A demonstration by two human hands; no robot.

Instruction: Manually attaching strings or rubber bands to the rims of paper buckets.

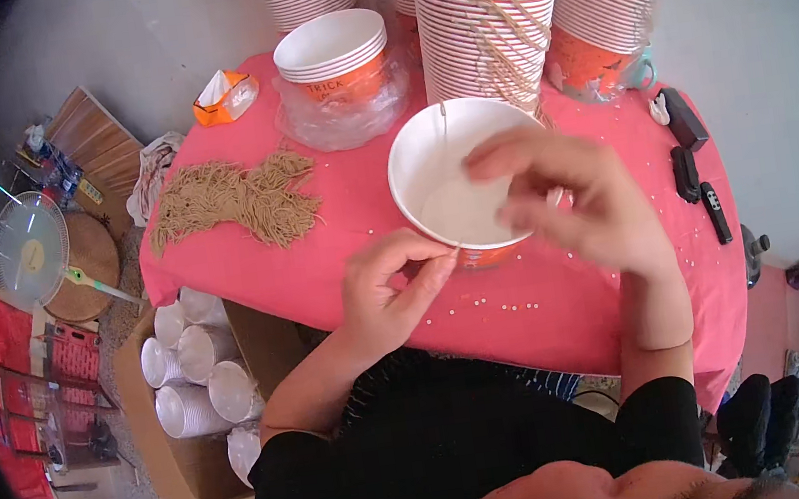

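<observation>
A round paper bucket (423,181), white inside and orange outside, is tilted toward me at the table's front middle. Thumb and forefinger of my left hand (387,291) pinch together at the bucket's near rim, where a short bit of thin brown cord (460,246) shows. Another piece of that cord hangs over the far rim. My right hand (589,194) hovers over the bucket's right side, slightly blurred, its curved fingers apart and nothing visible in them. On the left lies a bundle of loose brown cords (232,201).
Tall stacks of paper buckets (481,27) stand at the back, cords draped down one. A shorter stack (332,41) sits in clear plastic. Small white beads (518,308) dot the pink tablecloth (571,328). A cardboard box (161,473) of white cups stands lower left; black objects (685,173) lie right.
</observation>
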